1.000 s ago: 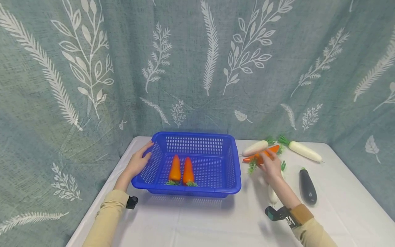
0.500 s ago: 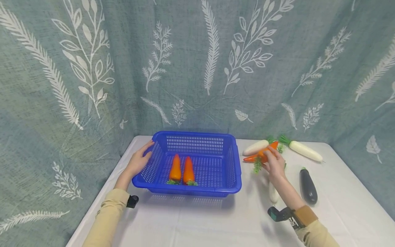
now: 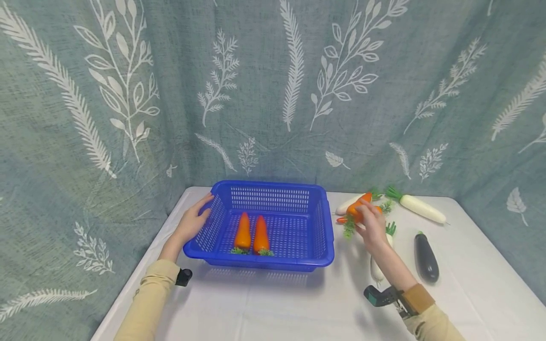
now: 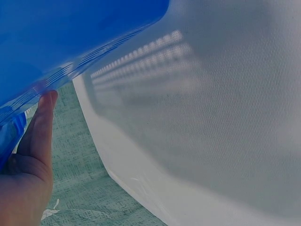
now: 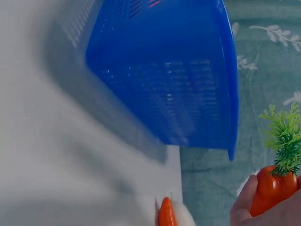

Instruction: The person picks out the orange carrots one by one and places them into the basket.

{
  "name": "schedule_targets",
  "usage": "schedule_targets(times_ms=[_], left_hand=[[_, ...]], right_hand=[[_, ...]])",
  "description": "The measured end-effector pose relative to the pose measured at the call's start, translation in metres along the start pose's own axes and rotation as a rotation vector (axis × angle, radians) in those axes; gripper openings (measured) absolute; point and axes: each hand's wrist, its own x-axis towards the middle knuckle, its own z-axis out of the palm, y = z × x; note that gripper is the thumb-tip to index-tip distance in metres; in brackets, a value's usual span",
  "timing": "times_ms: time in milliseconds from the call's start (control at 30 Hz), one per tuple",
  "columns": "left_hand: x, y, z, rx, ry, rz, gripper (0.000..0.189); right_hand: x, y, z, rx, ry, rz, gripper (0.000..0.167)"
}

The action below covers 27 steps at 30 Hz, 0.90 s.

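Observation:
In the head view, my right hand [image 3: 370, 222] pinches an orange carrot [image 3: 355, 208] with a leafy green top, raised above a second carrot [image 3: 341, 220] on the table. The right wrist view shows thumb and fingers around the held carrot [image 5: 270, 190], its greens pointing up. My left hand [image 3: 192, 226] rests with fairly straight fingers at the left rim of a blue plastic basket [image 3: 264, 263]. The left wrist view shows a fingertip right at the rim's underside. Two carrots [image 3: 242, 232] lie side by side inside the basket, tops toward me.
A white radish [image 3: 347, 204] lies behind the held carrot, another radish [image 3: 422, 209] at the back right. A third radish [image 3: 377, 270] is partly covered by my right forearm. A dark eggplant [image 3: 425, 258] lies further right. A patterned curtain [image 3: 264, 94] hangs behind the white-covered table [image 3: 273, 308].
The carrot in my right hand has lifted off the other carrot and shifted left, leaving the other on the table. My left hand and the basket have stayed put.

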Motion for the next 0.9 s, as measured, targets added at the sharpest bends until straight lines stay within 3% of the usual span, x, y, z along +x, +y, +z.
schedule_targets(times_ms=[500, 900], left_hand=[[0.000, -0.001, -0.001, 0.006, 0.003, 0.005, 0.045], [0.002, -0.004, 0.002, -0.008, 0.012, 0.011, 0.044]], right_hand=[[-0.003, -0.003, 0.024, 0.037, -0.044, 0.041, 0.058], [-0.011, -0.001, 0.046, 0.087, -0.125, 0.047, 0.057]])
